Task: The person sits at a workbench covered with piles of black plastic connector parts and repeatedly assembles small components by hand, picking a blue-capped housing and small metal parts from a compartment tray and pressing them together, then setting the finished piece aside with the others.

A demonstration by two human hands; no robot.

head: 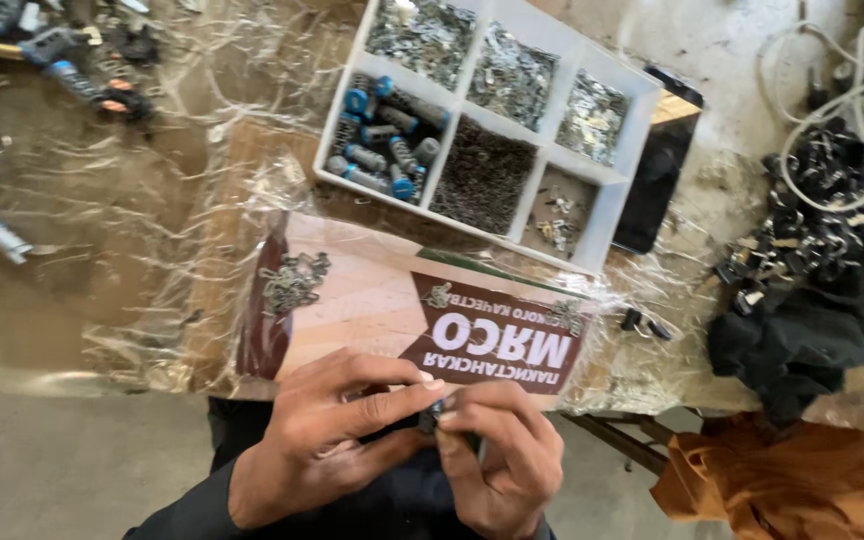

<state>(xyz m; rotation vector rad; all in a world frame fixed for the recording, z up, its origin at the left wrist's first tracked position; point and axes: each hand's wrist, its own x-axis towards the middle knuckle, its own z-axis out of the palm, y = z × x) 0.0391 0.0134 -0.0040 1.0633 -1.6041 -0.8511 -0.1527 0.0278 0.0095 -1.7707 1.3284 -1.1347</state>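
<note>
Left hand [327, 445]: at the near edge of the worktop [92, 300], fingers curled inward, thumb and forefinger pinched on a small dark part [432, 416]; grip closed on it.
Right hand [497, 455]: meets the left hand fingertip to fingertip, its grip also closed on the same small dark part.
Small dark part: held between both hands just off the near edge, mostly hidden by the fingers; its shape cannot be told.
Printed card [392, 310]: lies flat under clear plastic film at the near edge, just beyond the hands.
Loose metal pieces [290, 282]: a small heap on the card's left part, apart from the hands.
Divided white tray [607, 190]: toward the far edge, tilted to the worktop's edges, compartments filled with small metal parts; one left compartment holds grey and blue cylinders [382, 140].
Dark flat panel [657, 170]: touching the tray's right side.
Black clips heap [802, 220]: near the right edge, with a white cable [822, 120] looped above it.
Orange cloth [792, 480]: below the worktop's near right corner.
</note>
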